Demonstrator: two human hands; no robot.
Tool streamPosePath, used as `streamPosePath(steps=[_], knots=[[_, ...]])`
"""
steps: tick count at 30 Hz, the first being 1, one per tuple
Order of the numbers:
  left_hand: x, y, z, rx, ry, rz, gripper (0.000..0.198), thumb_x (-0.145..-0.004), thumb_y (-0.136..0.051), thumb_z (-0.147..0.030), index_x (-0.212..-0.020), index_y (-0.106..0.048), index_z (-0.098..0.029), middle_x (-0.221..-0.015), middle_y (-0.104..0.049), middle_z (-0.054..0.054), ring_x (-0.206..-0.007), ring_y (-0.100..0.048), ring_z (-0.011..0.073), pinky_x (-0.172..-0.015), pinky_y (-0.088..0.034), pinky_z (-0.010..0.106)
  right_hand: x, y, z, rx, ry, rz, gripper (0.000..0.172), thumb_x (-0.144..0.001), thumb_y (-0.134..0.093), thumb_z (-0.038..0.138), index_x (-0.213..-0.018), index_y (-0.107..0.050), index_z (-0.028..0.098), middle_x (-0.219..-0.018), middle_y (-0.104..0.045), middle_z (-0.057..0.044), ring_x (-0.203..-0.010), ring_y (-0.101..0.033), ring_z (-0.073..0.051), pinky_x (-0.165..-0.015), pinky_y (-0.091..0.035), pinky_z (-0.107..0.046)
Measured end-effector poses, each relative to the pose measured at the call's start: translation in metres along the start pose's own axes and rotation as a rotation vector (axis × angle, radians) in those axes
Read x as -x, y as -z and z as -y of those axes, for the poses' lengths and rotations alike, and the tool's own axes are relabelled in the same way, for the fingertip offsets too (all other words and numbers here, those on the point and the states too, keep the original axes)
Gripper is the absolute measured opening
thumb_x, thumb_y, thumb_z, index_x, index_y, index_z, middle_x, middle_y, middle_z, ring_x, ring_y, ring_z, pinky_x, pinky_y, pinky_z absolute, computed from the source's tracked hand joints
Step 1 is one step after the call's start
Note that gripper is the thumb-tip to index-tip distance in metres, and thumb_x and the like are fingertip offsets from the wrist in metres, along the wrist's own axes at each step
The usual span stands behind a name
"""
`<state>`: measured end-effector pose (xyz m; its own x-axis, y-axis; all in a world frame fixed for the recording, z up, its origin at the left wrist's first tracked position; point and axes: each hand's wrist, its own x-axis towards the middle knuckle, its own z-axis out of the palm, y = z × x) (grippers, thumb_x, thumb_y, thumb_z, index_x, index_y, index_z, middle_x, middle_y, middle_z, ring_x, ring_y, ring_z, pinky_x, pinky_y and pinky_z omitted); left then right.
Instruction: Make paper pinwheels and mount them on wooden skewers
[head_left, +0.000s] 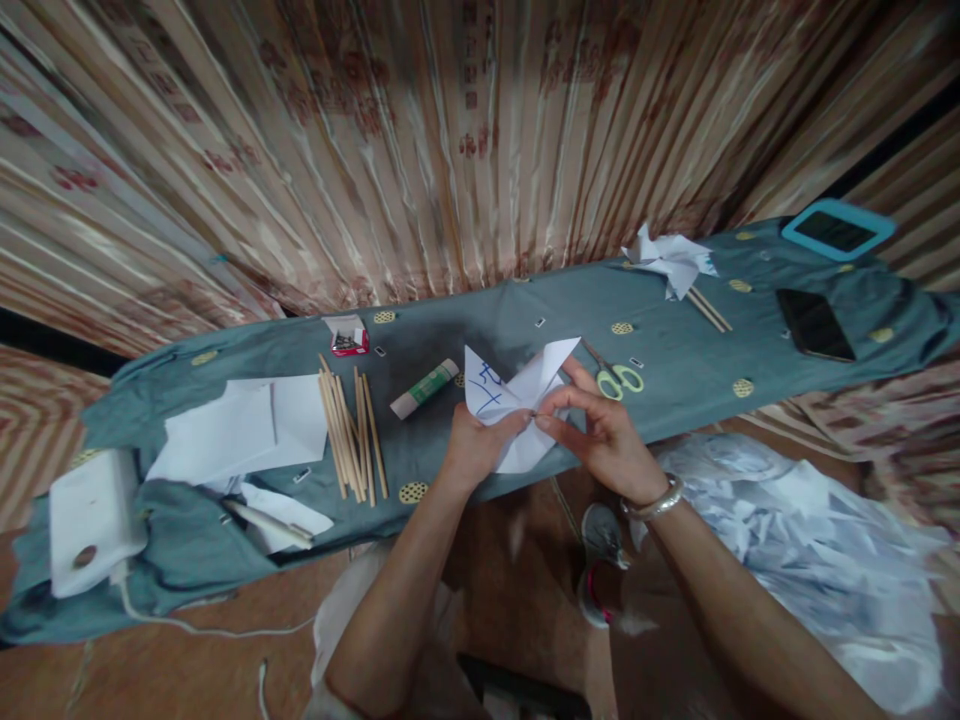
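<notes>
a person's two hands meet on a white paper pinwheel (521,392), held over the near edge of a green-clothed surface (679,380). the left hand (480,440) is clamped on the paper, thumb pressed toward the middle; the right hand (600,430) pinches the center between thumb and fingertips. done well, this hold would likely keep the folded tips stacked at the center under steady pressure, with the outer curls left uncrushed. by count: one pinwheel in the hands; a second pinwheel (670,258) at far right, two sticks (709,310) jutting from it; one glue stick (425,388); one pair of scissors (618,375); one small red box (350,343); one dark phone (814,323); one blue-framed device (836,230); one white box (86,510). the wooden sticks (346,432) and white sheets (217,430) overlap too closely for a sure tally.
</notes>
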<state>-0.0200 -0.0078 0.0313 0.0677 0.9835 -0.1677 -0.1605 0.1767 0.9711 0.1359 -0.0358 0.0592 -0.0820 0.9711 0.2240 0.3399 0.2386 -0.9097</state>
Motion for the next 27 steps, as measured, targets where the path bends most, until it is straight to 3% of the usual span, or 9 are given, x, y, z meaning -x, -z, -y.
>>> streamPosePath(steps=[9, 17, 24, 27], knots=[[0.000, 0.000, 0.003, 0.054, -0.003, 0.044, 0.029, -0.054, -0.081, -0.029, -0.076, -0.071, -0.014, -0.075, -0.073, 0.004, -0.068, -0.064, 0.0161, -0.068, -0.052, 0.029, 0.000, 0.001, -0.006, -0.044, -0.032, 0.012, 0.015, -0.079, -0.068, 0.039, -0.074, -0.066, 0.025, -0.129, -0.058, -0.003, -0.139, -0.033, -0.025, -0.116, -0.021, -0.049], [0.003, 0.001, -0.002, 0.080, 0.032, 0.079, 0.035, -0.052, -0.084, -0.033, -0.078, -0.072, -0.013, -0.077, -0.073, 0.005, -0.070, -0.065, 0.0179, -0.068, -0.053, 0.030, -0.001, -0.001, -0.011, -0.123, -0.095, 0.015, 0.017, -0.076, -0.071, 0.041, -0.073, -0.066, 0.025, -0.136, -0.054, -0.002, -0.139, -0.033, -0.027, -0.117, -0.018, -0.048], [0.001, -0.001, -0.001, 0.090, 0.012, 0.069, 0.030, -0.054, -0.083, -0.033, -0.075, -0.072, -0.014, -0.076, -0.073, 0.004, -0.069, -0.064, 0.0165, -0.067, -0.053, 0.029, 0.001, -0.005, -0.015, -0.135, -0.114, -0.052, 0.017, -0.075, -0.072, 0.039, -0.074, -0.065, 0.024, -0.134, -0.055, -0.003, -0.137, -0.038, -0.026, -0.116, -0.020, -0.048], [0.001, -0.002, 0.002, 0.084, 0.015, 0.069, 0.027, -0.056, -0.082, -0.033, -0.072, -0.071, -0.013, -0.074, -0.072, 0.004, -0.066, -0.063, 0.0152, -0.064, -0.051, 0.027, 0.002, -0.008, -0.018, -0.163, -0.140, -0.126, 0.021, -0.071, -0.075, 0.039, -0.073, -0.062, 0.023, -0.135, -0.054, -0.005, -0.129, -0.047, -0.027, -0.111, -0.029, -0.047]])
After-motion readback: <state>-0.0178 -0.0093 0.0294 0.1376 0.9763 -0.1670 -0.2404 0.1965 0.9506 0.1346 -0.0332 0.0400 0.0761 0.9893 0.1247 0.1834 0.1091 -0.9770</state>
